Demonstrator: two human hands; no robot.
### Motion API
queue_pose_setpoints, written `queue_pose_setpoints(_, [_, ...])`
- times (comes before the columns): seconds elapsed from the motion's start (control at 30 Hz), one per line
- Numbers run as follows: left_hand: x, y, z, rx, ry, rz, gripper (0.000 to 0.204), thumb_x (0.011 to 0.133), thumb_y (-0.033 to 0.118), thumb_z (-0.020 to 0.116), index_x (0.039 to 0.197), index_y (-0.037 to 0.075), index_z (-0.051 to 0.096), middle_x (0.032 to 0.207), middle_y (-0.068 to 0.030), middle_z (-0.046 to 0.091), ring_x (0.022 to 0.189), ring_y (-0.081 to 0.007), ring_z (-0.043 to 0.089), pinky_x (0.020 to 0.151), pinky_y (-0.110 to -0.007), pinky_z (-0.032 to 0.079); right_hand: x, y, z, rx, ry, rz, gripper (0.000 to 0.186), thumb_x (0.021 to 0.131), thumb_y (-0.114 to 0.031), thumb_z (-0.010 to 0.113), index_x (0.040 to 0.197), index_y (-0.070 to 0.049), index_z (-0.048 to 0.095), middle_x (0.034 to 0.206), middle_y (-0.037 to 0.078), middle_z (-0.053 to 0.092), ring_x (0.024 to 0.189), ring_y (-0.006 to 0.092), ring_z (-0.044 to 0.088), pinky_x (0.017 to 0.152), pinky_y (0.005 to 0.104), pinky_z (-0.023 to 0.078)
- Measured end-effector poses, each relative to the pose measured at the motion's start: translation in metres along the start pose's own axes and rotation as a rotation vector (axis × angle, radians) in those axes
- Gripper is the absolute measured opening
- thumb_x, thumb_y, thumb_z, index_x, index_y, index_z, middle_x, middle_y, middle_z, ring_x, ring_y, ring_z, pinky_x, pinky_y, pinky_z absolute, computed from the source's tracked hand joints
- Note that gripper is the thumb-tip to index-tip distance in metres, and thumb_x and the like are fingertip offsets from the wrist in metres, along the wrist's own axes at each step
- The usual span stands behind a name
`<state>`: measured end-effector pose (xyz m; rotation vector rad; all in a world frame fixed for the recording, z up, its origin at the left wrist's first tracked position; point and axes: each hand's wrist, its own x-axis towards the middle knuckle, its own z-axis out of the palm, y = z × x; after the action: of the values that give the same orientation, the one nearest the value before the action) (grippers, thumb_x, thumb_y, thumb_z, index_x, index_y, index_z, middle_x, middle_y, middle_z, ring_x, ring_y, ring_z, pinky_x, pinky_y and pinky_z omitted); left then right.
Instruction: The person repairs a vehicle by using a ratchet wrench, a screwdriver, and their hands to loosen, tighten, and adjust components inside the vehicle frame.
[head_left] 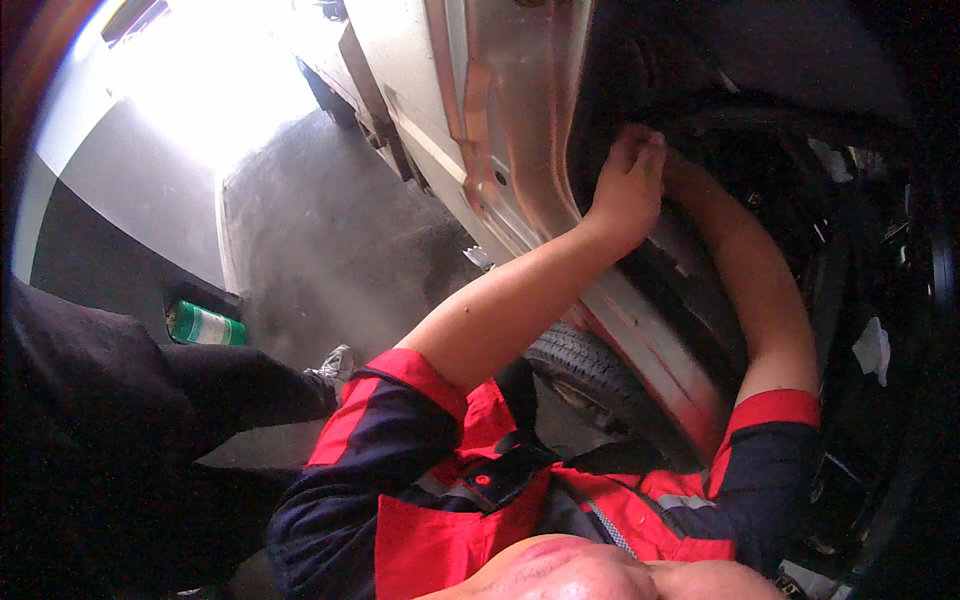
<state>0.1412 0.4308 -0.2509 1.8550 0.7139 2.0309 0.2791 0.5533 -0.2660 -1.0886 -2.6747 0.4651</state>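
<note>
My left hand (630, 190) reaches up to the inner edge of a pale, worn metal vehicle panel (510, 120), its fingers bent together near the top; what they grip, if anything, is unclear. My right hand (675, 172) comes up from the right into the dark cavity (760, 150) behind the panel and meets the left one; its fingers are hidden behind the left hand and in shadow. A tyre (575, 370) shows below the panel, under my left forearm.
A person's dark-trousered leg (240, 390) and sneaker (335, 368) are at the left. A green bottle or canister (205, 323) lies by the wall (130, 190) on the grey floor (320, 230). A white scrap (870, 350) sits among dark parts at the right.
</note>
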Motion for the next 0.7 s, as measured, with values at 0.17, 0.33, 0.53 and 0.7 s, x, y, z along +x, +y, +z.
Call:
queue_pose_setpoints(0.17, [0.000,0.008,0.001,-0.089,0.022,-0.104,0.032,0.096,0.031,0.048,0.112,0.004,0.053,0.086,-0.0141,0.057,0.075,-0.0233,0.054,0.073,-0.034,0.046,0.002,0.001,-0.001,-0.012,-0.002,-0.005,0.046,0.081,-0.013,0.060,0.126,-0.006,0.054,0.134,0.016,0.048,0.123,0.0276,0.046,0.104,0.0392,0.037])
queue_pose_setpoints(0.33, [0.001,0.003,0.003,0.207,0.035,0.038,0.035,0.096,0.031,0.049,0.113,0.001,0.054,0.097,-0.0205,0.060,0.093,-0.0321,0.057,0.087,-0.039,0.043,-0.002,0.001,-0.001,-0.019,0.008,-0.008,0.046,0.081,-0.013,0.059,0.126,-0.006,0.053,0.135,0.016,0.047,0.124,0.0275,0.046,0.104,0.0393,0.037])
queue_pose_setpoints(0.53, [-0.003,0.006,0.003,-0.026,0.022,-0.127,0.036,0.095,0.031,0.050,0.114,0.000,0.053,0.107,-0.0217,0.061,0.102,-0.0331,0.057,0.089,-0.038,0.042,-0.013,-0.003,-0.003,-0.033,-0.006,0.007,0.047,0.081,-0.013,0.059,0.127,-0.006,0.053,0.137,0.016,0.046,0.125,0.0274,0.045,0.105,0.0394,0.037])
queue_pose_setpoints(0.7, [0.008,0.040,-0.012,-0.274,0.018,-0.582,0.033,0.095,0.028,0.051,0.114,0.001,0.050,0.102,-0.0179,0.061,0.095,-0.0276,0.057,0.086,-0.036,0.043,-0.012,0.000,-0.007,-0.072,-0.024,0.003,0.047,0.081,-0.013,0.059,0.127,-0.005,0.053,0.138,0.016,0.046,0.126,0.0274,0.045,0.105,0.0396,0.036])
